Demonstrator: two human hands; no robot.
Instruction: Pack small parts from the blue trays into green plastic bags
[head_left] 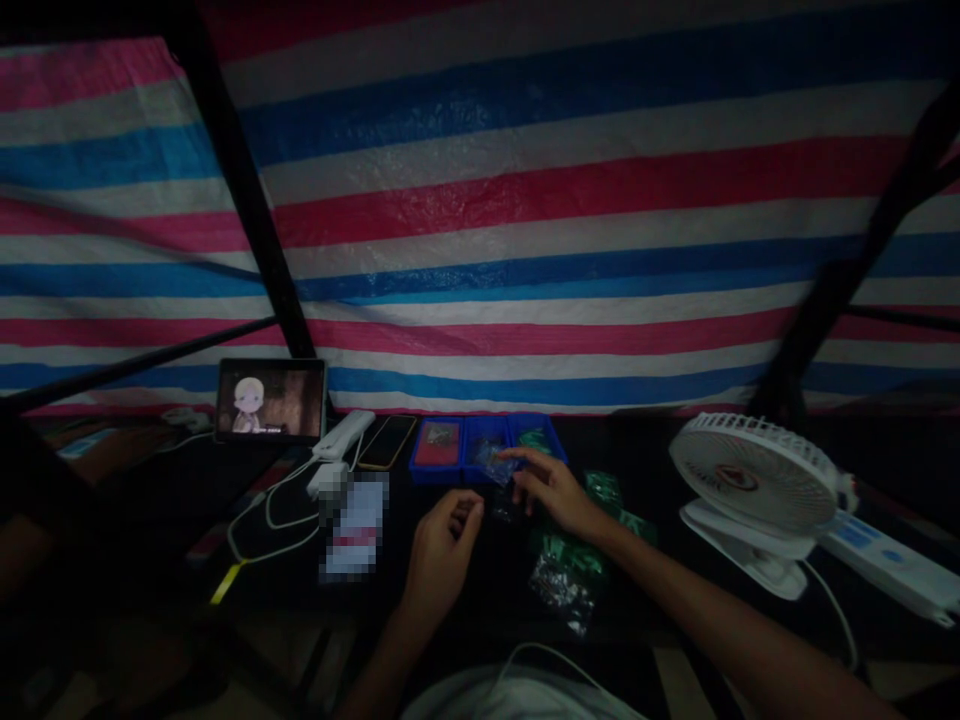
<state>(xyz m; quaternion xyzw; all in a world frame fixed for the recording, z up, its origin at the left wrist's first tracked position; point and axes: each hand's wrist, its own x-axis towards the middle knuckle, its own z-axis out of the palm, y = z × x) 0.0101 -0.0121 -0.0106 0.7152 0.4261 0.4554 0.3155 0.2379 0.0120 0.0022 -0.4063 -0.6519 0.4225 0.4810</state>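
Over the dark table, my left hand (444, 545) has its fingers curled and the thumb against the index finger; anything between them is too small to make out. My right hand (555, 492) is closed on a small see-through plastic bag (498, 464) in front of the blue trays. Three blue trays (460, 474) stand in a row behind my hands. The left one has a red bottom with small pieces, the middle one bags, the right one green packets (534, 440). Under my right wrist lie more green packets (574, 555) and a bag of shiny small parts (562, 592).
To the left are a phone (388, 442), a power strip (345, 434) with white cables, a tablet (270, 402) and a blurred-out sheet (356, 530). A white fan (754, 480) and a long white box (892, 565) stand right. Another person's hand (124, 445) is far left.
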